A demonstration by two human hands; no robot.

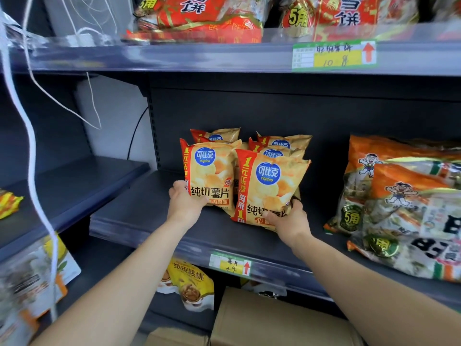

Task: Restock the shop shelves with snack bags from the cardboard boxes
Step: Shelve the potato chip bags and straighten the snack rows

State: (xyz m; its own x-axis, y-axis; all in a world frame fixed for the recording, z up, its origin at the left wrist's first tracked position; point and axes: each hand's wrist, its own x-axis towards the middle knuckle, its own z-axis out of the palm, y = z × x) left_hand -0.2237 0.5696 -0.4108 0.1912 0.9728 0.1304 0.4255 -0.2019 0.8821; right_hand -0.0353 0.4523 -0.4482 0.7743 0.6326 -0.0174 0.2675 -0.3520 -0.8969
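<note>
Several yellow potato chip bags stand in two rows on the dark middle shelf [139, 216]. My left hand [185, 201] grips the lower left corner of the front left chip bag [212, 176], which stands upright. My right hand [289, 221] holds the bottom of the front right chip bag [270, 188], tilted slightly and near the shelf's front. More of the same bags [282, 143] stand behind them. A cardboard box [269, 318] sits low, under the shelf, between my forearms.
Large orange and white snack bags [404, 208] fill the right of the shelf. Red snack bags [207, 18] lie on the shelf above. White cords [32, 136] hang at the left. A walnut bag [192, 285] stands below. Bare shelf surface lies left of the chips.
</note>
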